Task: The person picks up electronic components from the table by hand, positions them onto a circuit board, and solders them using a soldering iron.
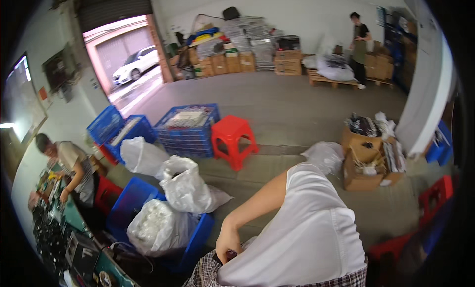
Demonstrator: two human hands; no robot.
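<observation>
My right hand (228, 241) is down at the waist of my checked garment (205, 269), beside the hem of my white shirt. Its fingers are curled round a small dark reddish thing (231, 255), mostly hidden, whose kind I cannot tell. The bent arm comes out of a short white sleeve. My left hand is out of the picture. Nearest to the right hand, on its left, stands a blue crate (200, 240) with a white sack (158, 227) of pale, clear pieces in it. Another open white sack (185, 185) with dark contents stands just behind.
A red stool (235, 138) stands ahead, beside stacked blue crates (185, 138). Cardboard boxes (363, 168) and a plastic bag (324, 156) are on the right. At left, a co-worker (74, 163) bends over a green bench (106, 267). Another person (359, 49) stands by a loaded pallet (331, 80).
</observation>
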